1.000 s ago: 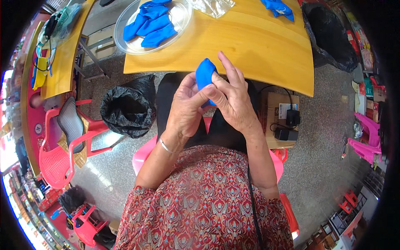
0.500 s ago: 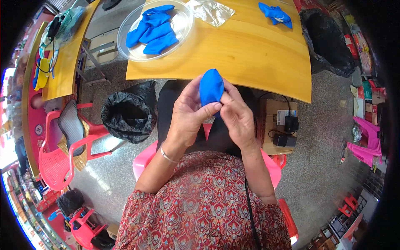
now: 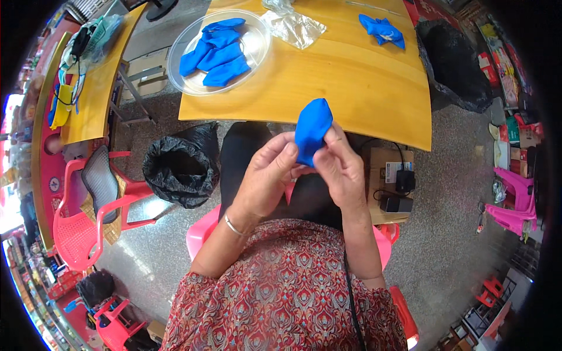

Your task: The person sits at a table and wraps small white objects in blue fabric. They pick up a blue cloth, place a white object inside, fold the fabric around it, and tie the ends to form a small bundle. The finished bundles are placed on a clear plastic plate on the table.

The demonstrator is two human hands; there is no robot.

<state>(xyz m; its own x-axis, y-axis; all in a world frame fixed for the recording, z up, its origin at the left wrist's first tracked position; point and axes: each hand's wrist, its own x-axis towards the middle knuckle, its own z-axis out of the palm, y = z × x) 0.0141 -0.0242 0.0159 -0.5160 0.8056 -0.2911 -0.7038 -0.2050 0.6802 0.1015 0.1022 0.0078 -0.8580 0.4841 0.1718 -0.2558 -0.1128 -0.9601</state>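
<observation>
In front of my lap I hold up a small blue cloth piece [image 3: 312, 130], folded narrow with a pointed top. My right hand [image 3: 344, 169] grips its right side between thumb and fingers. At its lower left edge is my left hand [image 3: 270, 172], thumb raised against the cloth and fingers curled beneath, partly hidden. Several similar blue cloth pieces [image 3: 225, 55] lie side by side in a round clear plastic tub [image 3: 257, 65] on the wooden table [image 3: 304, 85]. Another crumpled blue bundle [image 3: 382, 31] with a pale patch sits at the table's far right.
A clear plastic bag [image 3: 300, 28] lies beside the tub. Black bag-lined bins [image 3: 181, 167] stand left of my legs and right of the table [image 3: 453, 64]. A pink chair [image 3: 79, 234] is at the left; a cardboard box [image 3: 383, 169] with black adapters is under the table's right side.
The blue cloth piece has shifted right and tilted its tip rightward. My left thumb has moved up from its lower front to its left edge, and my right fingers have moved along its right side.
</observation>
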